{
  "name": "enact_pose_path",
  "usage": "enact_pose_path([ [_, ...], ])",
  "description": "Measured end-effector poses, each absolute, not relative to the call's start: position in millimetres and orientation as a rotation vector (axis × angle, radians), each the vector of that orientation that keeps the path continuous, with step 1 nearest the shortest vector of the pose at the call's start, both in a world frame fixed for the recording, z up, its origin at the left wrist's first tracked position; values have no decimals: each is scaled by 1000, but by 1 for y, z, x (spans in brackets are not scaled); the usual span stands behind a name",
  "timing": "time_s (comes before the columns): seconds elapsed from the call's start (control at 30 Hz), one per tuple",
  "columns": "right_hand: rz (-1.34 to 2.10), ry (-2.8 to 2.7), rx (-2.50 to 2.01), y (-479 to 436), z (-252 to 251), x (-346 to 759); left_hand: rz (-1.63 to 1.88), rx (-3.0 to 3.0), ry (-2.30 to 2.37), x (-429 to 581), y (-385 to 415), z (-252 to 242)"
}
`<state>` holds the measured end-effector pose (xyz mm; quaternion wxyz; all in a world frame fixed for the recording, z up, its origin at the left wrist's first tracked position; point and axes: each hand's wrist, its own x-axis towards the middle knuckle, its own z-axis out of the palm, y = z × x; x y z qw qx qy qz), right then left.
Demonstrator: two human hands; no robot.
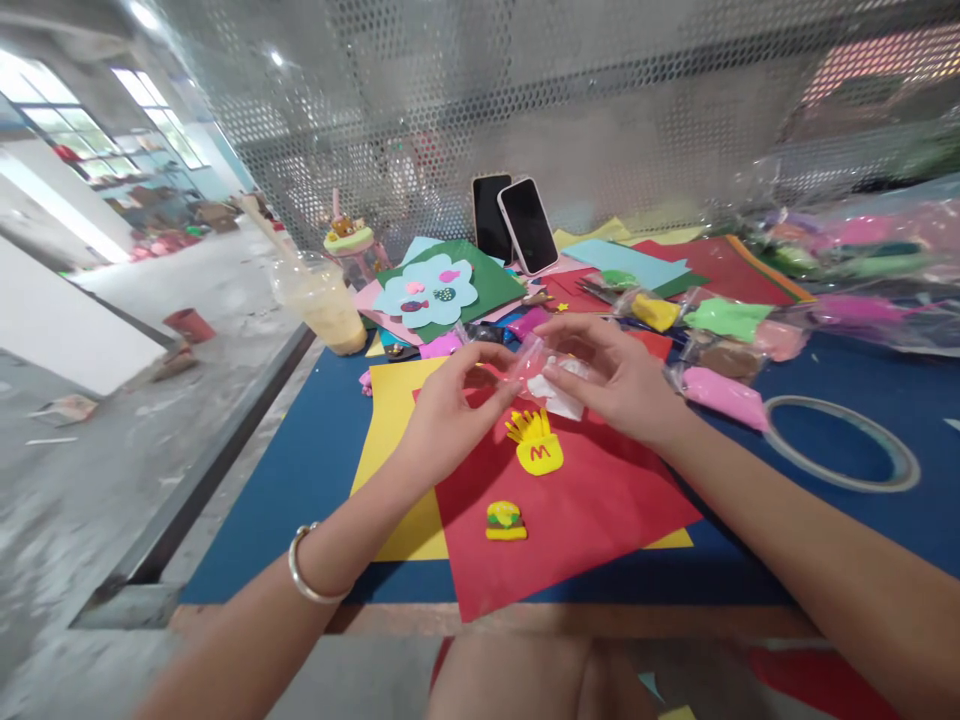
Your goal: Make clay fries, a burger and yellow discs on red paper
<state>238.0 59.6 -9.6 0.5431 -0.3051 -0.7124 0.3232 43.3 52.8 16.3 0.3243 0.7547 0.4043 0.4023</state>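
Observation:
Between my two hands is a clear plastic bag (556, 388) with white modelling clay in it. My left hand (472, 395) pinches the bag's left end, thumb and fingers closed. At the other side, the thumb and fingers of my right hand (611, 375) grip the part with the white clay. Just below lies a clay carton of fries (538, 450), yellow with a red M. Nearer to me sits a small clay burger (506, 521). Both rest on red paper (585, 520), which overlaps a yellow sheet (397, 440).
A drink cup (322, 305) stands at the left edge of the blue table. Two phones (531, 225) lean at the back beside a light-blue paper cloud (427, 287). Bagged clay (724, 395) and a tape roll (844, 440) lie right. Perforated metal (600, 120) rises behind.

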Motion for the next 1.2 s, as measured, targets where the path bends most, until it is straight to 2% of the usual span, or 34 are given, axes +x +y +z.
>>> enact_pose_path([
  [0.2,788,-1735,-789,56,-11,234,1177,1958,1062,42,53,11],
  [0.53,850,-1784,-754,56,-15,233,985,2278,1060,28,56,15],
  [0.77,894,-1776,-775,55,-13,235,888,1972,809,27,59,17],
  [1.03,931,-1862,-845,54,-15,236,934,2079,1048,26,55,15],
  [1.2,913,-1878,-816,51,-14,235,920,2179,1021,26,55,13],
])
